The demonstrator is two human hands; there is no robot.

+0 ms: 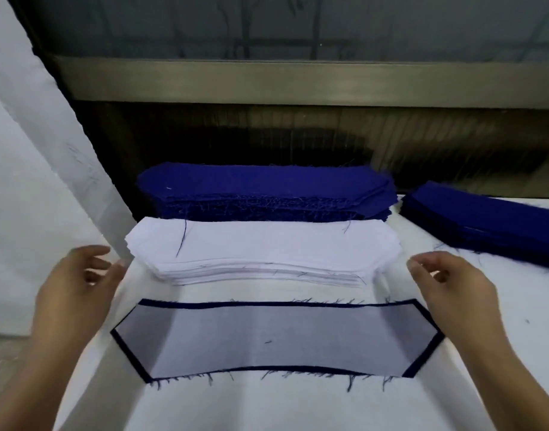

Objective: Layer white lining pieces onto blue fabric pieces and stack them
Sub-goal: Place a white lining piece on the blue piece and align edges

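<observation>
White tabletop [267, 402] carries the work. Left hand [77, 284] hovers empty, fingers loosely spread, at 10 o'clock from the white lining piece [276, 337], which hides the blue fabric piece [267, 304] except its rim. Right hand [450, 287], equally loose and empty, is at 2 o'clock; the frame cuts off the blue stack [490, 222] beyond

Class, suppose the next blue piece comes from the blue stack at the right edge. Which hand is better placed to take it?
Right, probably. The right hand hovers open nearest that blue stack, holding nothing; the left hand is beyond the white lining stack, on the far side.
</observation>
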